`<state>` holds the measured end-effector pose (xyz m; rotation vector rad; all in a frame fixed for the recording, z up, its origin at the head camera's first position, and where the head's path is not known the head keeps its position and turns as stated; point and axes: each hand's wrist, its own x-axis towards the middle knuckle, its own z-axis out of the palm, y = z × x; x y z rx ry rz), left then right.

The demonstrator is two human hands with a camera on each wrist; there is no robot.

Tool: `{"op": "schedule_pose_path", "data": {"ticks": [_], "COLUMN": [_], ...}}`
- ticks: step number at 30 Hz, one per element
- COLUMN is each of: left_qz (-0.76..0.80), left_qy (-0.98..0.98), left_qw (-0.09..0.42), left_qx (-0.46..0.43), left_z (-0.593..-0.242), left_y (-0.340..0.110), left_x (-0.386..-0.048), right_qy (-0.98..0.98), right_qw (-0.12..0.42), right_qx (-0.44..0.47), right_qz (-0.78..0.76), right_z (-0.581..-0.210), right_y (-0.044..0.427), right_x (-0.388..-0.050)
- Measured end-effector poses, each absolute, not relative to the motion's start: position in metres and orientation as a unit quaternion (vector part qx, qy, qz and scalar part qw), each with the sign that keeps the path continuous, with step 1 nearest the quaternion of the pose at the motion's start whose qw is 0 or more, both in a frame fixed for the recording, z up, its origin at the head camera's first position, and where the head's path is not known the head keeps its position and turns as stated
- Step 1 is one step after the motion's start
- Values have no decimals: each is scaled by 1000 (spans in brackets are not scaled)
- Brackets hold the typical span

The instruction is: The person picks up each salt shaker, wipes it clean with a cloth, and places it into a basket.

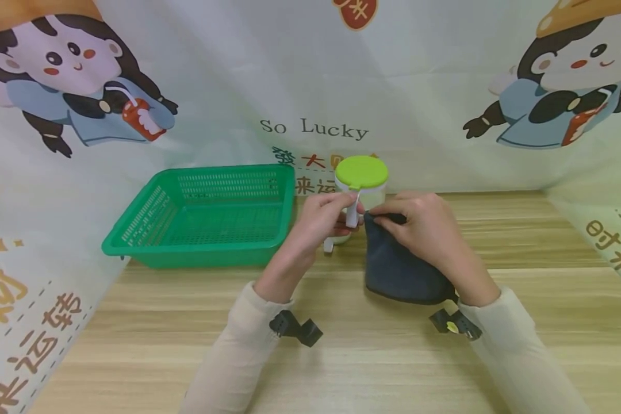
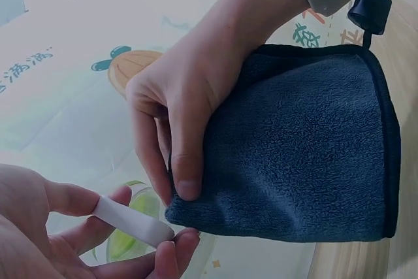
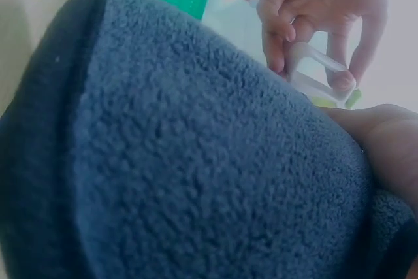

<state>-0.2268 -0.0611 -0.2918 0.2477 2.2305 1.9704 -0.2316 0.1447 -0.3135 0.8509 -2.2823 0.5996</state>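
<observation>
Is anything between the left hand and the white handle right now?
Nothing visible: the left hand has its fingers on the white handle. The dark cloth, pinched by the right hand, hangs just to the right in the head view, not between them.

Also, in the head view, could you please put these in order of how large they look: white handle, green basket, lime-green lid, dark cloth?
From largest to smallest:
1. green basket
2. dark cloth, partly covered
3. lime-green lid
4. white handle, partly hidden
</observation>
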Motion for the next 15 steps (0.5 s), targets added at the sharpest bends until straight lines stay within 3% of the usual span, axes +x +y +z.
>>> {"op": "schedule_pose_path", "data": {"ticks": [10,15], "left_qz": [654,652], "left_qy": [748,750], "left_qw": [82,84], "left_qx": [78,80], "left_z": [-296,-296], "left_y": [-59,-57], "left_x": [-227,-226], "right_qy": [-829,-830], "right_qw": [383,385], "right_qx": [317,308], "right_qz": [256,261], "right_z": [-306,-303], "right_y": [144,145], "right_x": [-226,-224]}}
